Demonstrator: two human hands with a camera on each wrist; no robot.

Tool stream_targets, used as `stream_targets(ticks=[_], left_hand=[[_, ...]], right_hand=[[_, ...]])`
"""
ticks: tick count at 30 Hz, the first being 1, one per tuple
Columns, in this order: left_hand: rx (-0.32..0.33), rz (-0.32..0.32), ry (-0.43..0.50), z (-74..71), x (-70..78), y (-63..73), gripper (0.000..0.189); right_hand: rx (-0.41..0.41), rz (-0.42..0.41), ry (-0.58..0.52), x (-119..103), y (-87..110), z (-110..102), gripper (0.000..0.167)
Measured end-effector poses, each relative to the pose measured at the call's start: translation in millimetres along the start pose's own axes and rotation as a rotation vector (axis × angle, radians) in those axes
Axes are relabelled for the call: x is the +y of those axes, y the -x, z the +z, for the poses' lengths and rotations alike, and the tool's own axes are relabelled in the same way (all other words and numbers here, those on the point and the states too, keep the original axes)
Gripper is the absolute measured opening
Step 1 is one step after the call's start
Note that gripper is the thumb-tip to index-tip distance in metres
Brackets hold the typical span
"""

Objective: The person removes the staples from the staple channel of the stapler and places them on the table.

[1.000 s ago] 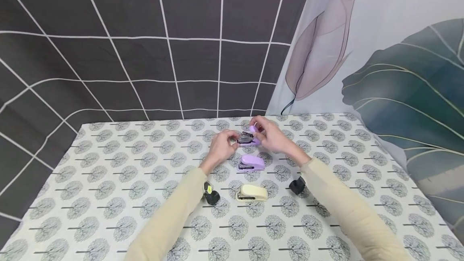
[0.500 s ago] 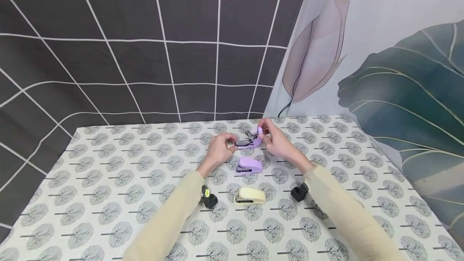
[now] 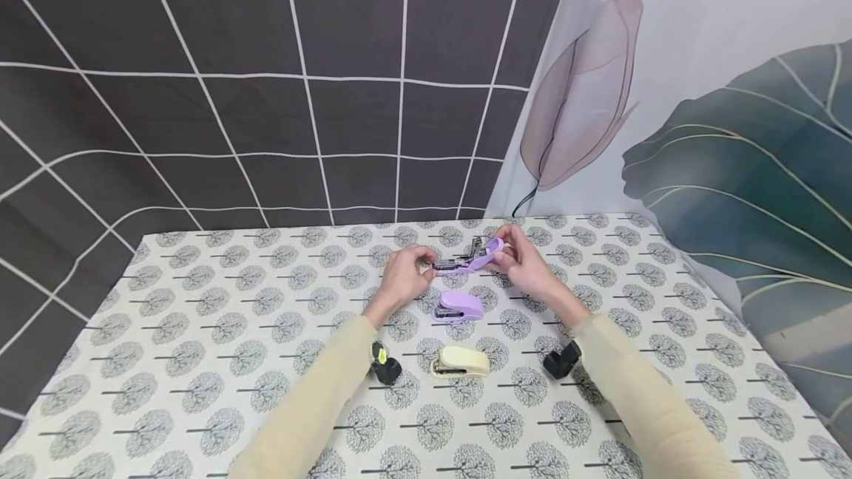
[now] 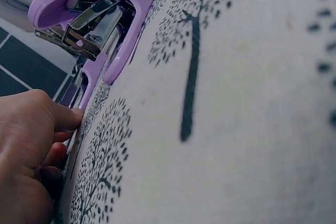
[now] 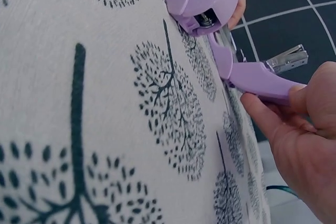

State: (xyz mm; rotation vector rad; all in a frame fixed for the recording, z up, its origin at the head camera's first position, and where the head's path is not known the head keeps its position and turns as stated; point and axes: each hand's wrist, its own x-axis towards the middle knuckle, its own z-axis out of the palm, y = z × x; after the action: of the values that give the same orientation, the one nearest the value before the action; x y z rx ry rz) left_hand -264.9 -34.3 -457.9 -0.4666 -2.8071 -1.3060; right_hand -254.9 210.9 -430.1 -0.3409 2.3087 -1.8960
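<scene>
A purple stapler lies far back on the table, its top cover swung up and back to the right, with the metal magazine part standing up. My left hand pinches the left end of its base. The raised cover is held by my right hand, thumb and fingers on it, as the right wrist view shows. Just nearer sits a second purple stapler, closed and untouched; it hides part of the opened one in the left wrist view.
A cream stapler stands nearest me, in line with the purple ones. Tree-print cloth covers the table. Behind its back edge hang a dark gridded curtain and a leaf-print curtain.
My right hand has moved right and swung the purple stapler's cover further back, lifting the metal part upright. The left hand keeps its pinch on the base.
</scene>
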Motion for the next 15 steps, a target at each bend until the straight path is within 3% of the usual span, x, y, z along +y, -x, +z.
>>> stream_targets(ticks=[8, 15], left_hand=[[0.015, 0.003, -0.009, -2.7, 0.5, 1.5, 0.026], [0.011, 0.03, -0.027, -0.4, -0.6, 0.3, 0.027]], right_hand=[[0.012, 0.067, -0.067, 4, 1.3, -3, 0.028], [0.015, 0.065, -0.082, 11, 4.8, -7, 0.027]])
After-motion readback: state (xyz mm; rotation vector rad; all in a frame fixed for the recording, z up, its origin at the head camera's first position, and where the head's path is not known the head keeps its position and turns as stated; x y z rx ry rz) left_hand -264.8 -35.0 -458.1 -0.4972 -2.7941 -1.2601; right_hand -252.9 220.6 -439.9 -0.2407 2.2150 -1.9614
